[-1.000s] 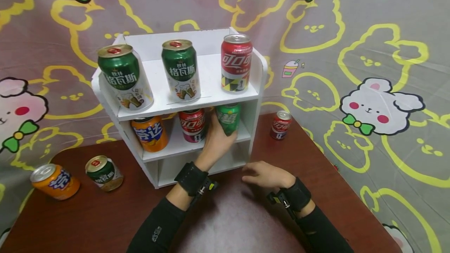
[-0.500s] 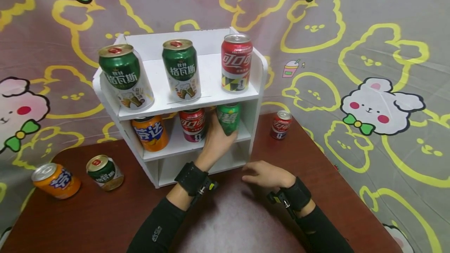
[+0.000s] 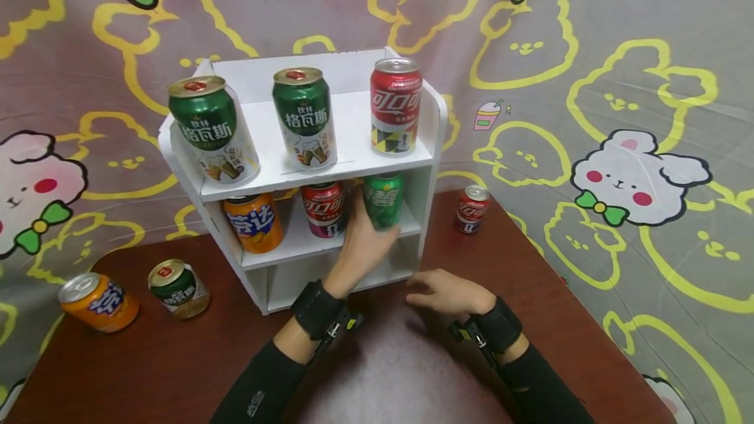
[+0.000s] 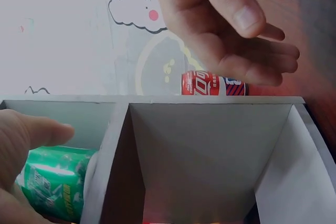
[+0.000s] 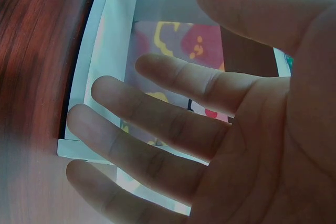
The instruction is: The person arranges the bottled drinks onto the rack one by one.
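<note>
In the head view my left hand (image 3: 368, 241) reaches into the right part of the middle shelf and holds a green soda can (image 3: 384, 200). The left wrist view shows the thumb (image 4: 50, 131) along one side of that green can, whose base is right at the shelf board. A red cola can (image 3: 324, 209) stands just left of my hand, and an orange soda can (image 3: 254, 222) farther left on this shelf. My right hand (image 3: 450, 293) hovers before the shelf's lower right corner, holding nothing, its fingers spread in the right wrist view.
On the white shelf unit's (image 3: 353, 129) top board stand two green-and-white cans (image 3: 303, 118) and a red cola can (image 3: 396, 106). Another red can (image 3: 471, 209) stands on the table to the right. An orange can (image 3: 99, 303) and a green-and-white can (image 3: 179, 288) stand at left.
The green can has turned and straightened slightly, with its label shifted. My left hand and wrist have dropped a little. The right hand stays where it was.
</note>
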Demonstrator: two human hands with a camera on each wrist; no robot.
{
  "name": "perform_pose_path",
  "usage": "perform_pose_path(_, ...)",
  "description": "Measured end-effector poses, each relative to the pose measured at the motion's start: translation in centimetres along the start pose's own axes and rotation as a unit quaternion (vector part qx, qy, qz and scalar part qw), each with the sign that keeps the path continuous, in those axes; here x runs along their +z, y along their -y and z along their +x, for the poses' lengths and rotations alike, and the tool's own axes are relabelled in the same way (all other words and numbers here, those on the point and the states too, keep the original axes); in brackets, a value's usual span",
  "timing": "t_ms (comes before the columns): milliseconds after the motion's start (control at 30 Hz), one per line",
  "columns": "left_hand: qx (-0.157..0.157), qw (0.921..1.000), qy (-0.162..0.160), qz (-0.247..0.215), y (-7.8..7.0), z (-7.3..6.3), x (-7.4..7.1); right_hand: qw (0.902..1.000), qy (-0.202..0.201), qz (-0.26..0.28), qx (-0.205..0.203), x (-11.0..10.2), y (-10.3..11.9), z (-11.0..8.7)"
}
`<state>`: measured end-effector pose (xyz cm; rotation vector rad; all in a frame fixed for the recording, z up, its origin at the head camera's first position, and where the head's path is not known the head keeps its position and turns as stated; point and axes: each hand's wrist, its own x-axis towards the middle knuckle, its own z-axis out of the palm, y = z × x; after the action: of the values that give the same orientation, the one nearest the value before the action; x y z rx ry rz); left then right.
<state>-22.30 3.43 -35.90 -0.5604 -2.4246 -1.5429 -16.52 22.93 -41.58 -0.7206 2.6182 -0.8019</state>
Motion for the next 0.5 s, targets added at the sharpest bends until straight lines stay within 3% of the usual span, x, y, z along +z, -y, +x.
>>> perform_pose_path(500, 0.001, 0.9985, 0.043, 0.035, -0.4, -3.4, -1.6, 1.0, -0.002, 0.002, -0.006, 0.0, 0.5, 0.0)
